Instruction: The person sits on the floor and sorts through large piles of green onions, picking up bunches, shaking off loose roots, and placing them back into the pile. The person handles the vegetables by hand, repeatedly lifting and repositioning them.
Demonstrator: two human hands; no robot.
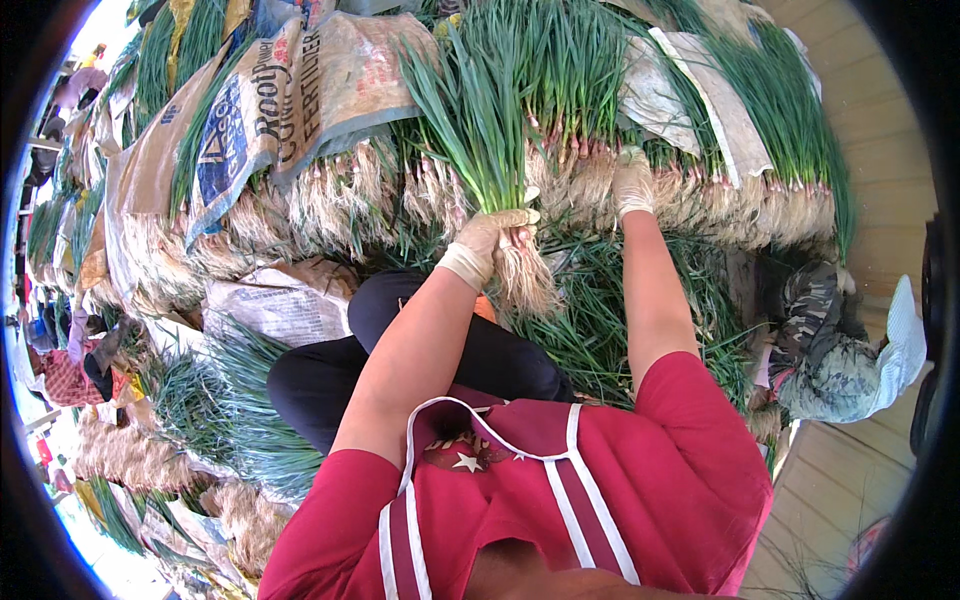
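Observation:
My left hand (491,238), in a pale thin glove, grips a bunch of leafy green garlic or onion plants (476,142) around the lower stems. Their long green leaves fan up and away from me, and the pale stringy roots (529,281) hang below my fist. Farther right, my right hand (632,180), gloved too, reaches into the row of the same plants (577,82) at the height of their reddish stem bases. Its fingertips are partly hidden among the stems, so I cannot tell whether they hold any.
Printed fertilizer sacks (360,82) and white sacks (660,90) lie over parts of the long root-fringed row. Loose green leaves (592,337) cover the ground before my knees. More plants (255,405) lie at left. Camouflage cloth (832,375) is on the right, beside a tan panelled surface (840,465).

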